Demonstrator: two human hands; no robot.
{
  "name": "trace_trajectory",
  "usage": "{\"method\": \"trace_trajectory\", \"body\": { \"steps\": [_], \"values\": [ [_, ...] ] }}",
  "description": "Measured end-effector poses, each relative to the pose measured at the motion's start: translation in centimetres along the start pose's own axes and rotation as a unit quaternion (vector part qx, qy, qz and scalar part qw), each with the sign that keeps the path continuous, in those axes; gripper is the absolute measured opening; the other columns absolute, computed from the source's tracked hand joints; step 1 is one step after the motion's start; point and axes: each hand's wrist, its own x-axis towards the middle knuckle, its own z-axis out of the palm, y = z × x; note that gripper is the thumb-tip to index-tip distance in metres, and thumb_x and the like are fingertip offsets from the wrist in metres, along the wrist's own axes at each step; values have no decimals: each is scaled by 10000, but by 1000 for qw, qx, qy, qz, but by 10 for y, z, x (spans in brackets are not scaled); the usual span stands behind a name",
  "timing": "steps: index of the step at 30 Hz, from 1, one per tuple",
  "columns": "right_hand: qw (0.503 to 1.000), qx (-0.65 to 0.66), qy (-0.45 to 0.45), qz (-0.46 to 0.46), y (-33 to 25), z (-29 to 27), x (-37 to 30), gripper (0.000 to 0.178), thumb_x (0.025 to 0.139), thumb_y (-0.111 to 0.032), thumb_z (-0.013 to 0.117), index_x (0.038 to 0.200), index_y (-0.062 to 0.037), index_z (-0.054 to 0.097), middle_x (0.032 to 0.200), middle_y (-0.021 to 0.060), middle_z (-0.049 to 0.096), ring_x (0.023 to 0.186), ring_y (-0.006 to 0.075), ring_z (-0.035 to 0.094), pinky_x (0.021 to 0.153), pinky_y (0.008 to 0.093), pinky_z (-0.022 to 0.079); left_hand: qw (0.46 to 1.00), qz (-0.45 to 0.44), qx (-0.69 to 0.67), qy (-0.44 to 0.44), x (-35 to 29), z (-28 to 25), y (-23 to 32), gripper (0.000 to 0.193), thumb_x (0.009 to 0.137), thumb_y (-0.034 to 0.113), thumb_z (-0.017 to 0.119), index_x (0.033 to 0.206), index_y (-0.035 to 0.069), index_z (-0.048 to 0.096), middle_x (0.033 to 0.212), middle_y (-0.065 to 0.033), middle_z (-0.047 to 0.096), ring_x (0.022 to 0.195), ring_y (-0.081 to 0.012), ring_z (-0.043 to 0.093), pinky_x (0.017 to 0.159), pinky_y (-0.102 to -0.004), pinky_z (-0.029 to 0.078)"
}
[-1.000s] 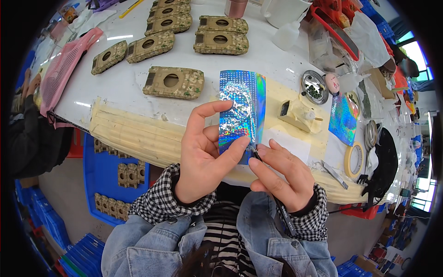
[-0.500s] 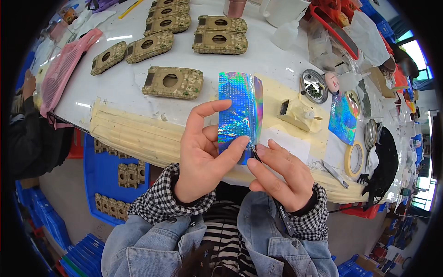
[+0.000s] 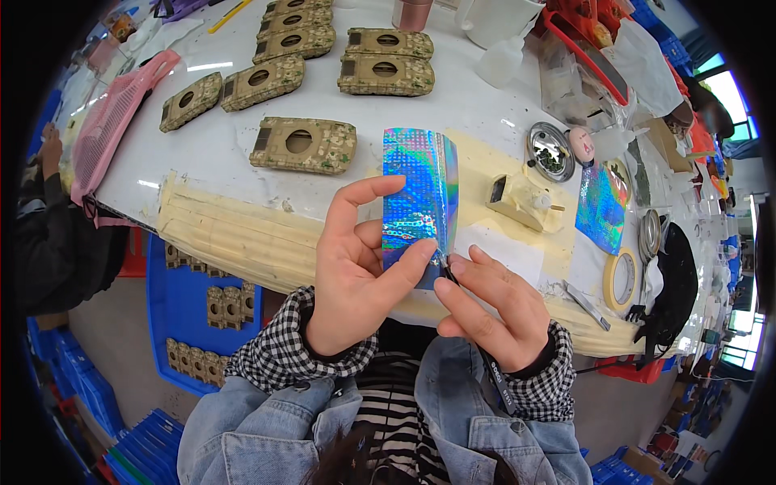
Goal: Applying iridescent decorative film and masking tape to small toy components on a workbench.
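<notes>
Left hand (image 3: 356,283) holds the iridescent sheet (image 3: 416,190) from its left, thumb across the near end. Sheet: between both hands, long axis running near to far. Right hand (image 3: 505,315), by the sheet's near right corner, pinches a slim black tool (image 3: 499,386).

Can make out a row of small white characters along the slim black stick-like tool (image 3: 499,388) in the right hand (image 3: 503,311), on the end that emerges below the palm beside the black-and-white checked cuff (image 3: 540,392). Cannot read them with certainty: tiny and set at a steep slant. Can see tight rows of tiny repeated marks on the shiny blue-and-green holographic foil piece (image 3: 412,194) in the left hand (image 3: 347,279); cannot tell letters from plain pattern. Can spot a small red mark, illegible, on the smooth pale-pink rounded object (image 3: 581,147) at right.
</notes>
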Motion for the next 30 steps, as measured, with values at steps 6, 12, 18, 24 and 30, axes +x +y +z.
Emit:
{"method": "trace_trajectory", "body": {
  "steps": [6,12,18,24,30],
  "values": [
    [1000,6,-2,9,0,0,0,382,788,-219,738,1075,20,657,1022,181,630,887,293,670,832,427,575,1000,-2,-7,9,-1,3,1,560,853,-96,601,1322,17,316,1004,-131,669,902,-116,645,767,-235,536],
    [1000,-1,0,3,0,0,0,376,795,-223,735,1077,13,660,1019,178,631,883,289,671,830,420,577,1000,0,-5,6,-1,2,0,564,851,-96,603,1323,17,316,1006,-132,668,896,-118,648,762,-235,536],
    [1000,-9,0,-4,0,0,0,365,802,-227,729,1072,9,663,1014,172,633,883,279,671,830,412,576,1000,0,-5,5,0,1,0,564,852,-94,604,1325,16,317,1002,-130,669,889,-119,649,757,-235,537],
    [1000,-14,-1,-12,1,0,0,357,802,-225,725,1061,12,666,1014,174,636,894,285,672,836,416,574,1000,6,-9,2,0,2,0,563,852,-98,601,1324,15,316,1000,-128,670,897,-123,649,765,-244,544],
    [1000,-7,3,-18,3,0,-3,360,806,-235,716,1067,9,665,1016,171,637,910,288,672,847,426,569,1000,21,0,-6,-1,1,0,554,855,-101,591,1321,14,316,1024,-137,666,922,-133,647,784,-255,548]
  ]
}}
